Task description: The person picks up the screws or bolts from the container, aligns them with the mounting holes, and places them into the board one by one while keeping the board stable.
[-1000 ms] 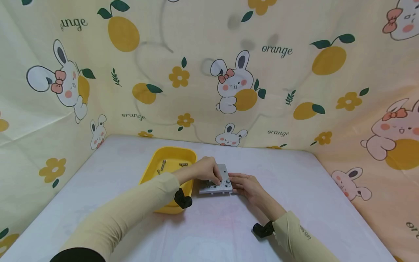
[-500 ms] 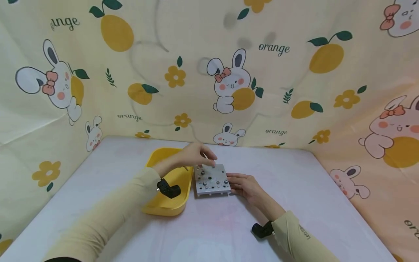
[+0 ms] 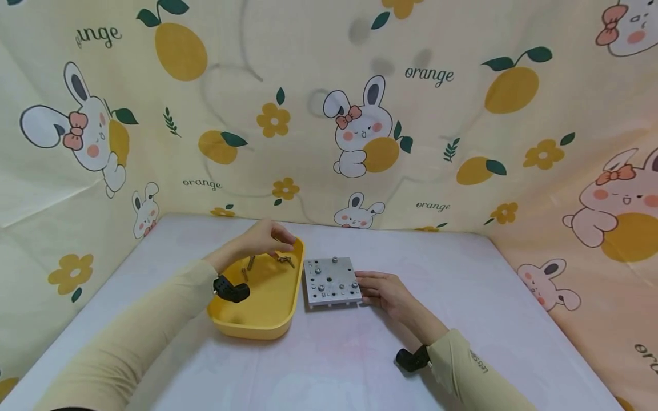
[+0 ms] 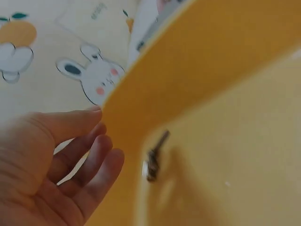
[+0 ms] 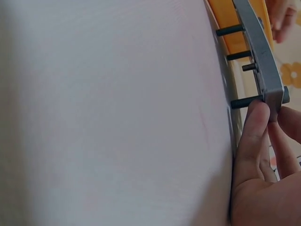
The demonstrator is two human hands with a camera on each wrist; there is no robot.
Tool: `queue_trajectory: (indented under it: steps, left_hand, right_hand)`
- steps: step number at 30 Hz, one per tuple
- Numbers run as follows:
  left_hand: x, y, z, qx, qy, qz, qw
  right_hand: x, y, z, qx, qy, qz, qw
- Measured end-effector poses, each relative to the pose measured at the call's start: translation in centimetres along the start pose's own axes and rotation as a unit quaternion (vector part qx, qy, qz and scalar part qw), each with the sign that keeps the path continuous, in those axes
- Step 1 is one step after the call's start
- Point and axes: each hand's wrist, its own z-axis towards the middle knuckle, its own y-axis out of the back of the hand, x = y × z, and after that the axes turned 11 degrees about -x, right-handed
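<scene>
A grey metal plate (image 3: 331,281) with holes and several bolts through it lies on the table, raised on the bolt shanks that stick out below. My right hand (image 3: 385,292) grips the plate's right edge; in the right wrist view, thumb and fingers sit on either side of the plate's corner (image 5: 274,96). My left hand (image 3: 261,238) hovers over the far end of the yellow tray (image 3: 257,328), its fingers loosely bent and holding nothing. Just beside those fingertips in the left wrist view, a couple of bolts (image 4: 154,162), blurred, lie in the tray.
More loose bolts (image 3: 244,274) lie in the tray, left of the plate. The tray's right wall stands close to the plate's left edge. A printed cloth (image 3: 308,142) hangs behind and around the white table (image 3: 360,354).
My left hand has let go of a bolt at the plate's far edge and moved left over the tray. That bolt's head now shows on the plate. The right hand stays put.
</scene>
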Motion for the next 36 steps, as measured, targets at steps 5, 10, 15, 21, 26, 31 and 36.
queue_trajectory:
  steps: [5, 10, 15, 21, 26, 31, 36]
  left_hand:
    - [1.8, -0.5, 0.0, 0.03, 0.039, -0.017, 0.9986]
    - [2.6, -1.4, -0.1, 0.04, 0.058, 0.002, 0.9975]
    - [3.1, -2.0, 0.2, 0.03, 0.067, 0.015, 0.9972]
    - [3.2, -2.3, 0.3, 0.02, 0.041, 0.055, 0.9974]
    - [3.4, -2.6, 0.3, 0.004, 0.043, 0.065, 0.9969]
    - [3.6, -2.7, 0.4, 0.011, 0.039, 0.081, 0.9959]
    - [3.5, -2.6, 0.3, 0.013, 0.044, 0.084, 0.9954]
  right_hand:
    - [0.1, 0.1, -0.1, -0.003, -0.004, -0.004, 1.0]
    - [0.0, 0.0, -0.3, 0.001, -0.004, 0.001, 1.0]
    - [0.0, -0.1, -0.4, 0.005, 0.001, 0.004, 1.0]
    - [0.1, 0.0, -0.4, 0.002, 0.002, 0.007, 1.0]
    - [-0.1, 0.0, -0.1, 0.002, 0.0, 0.007, 1.0]
    - [-0.2, 0.0, 0.1, 0.003, 0.001, 0.004, 1.0]
    - [-0.1, 0.0, 0.0, 0.003, 0.003, 0.002, 1.0]
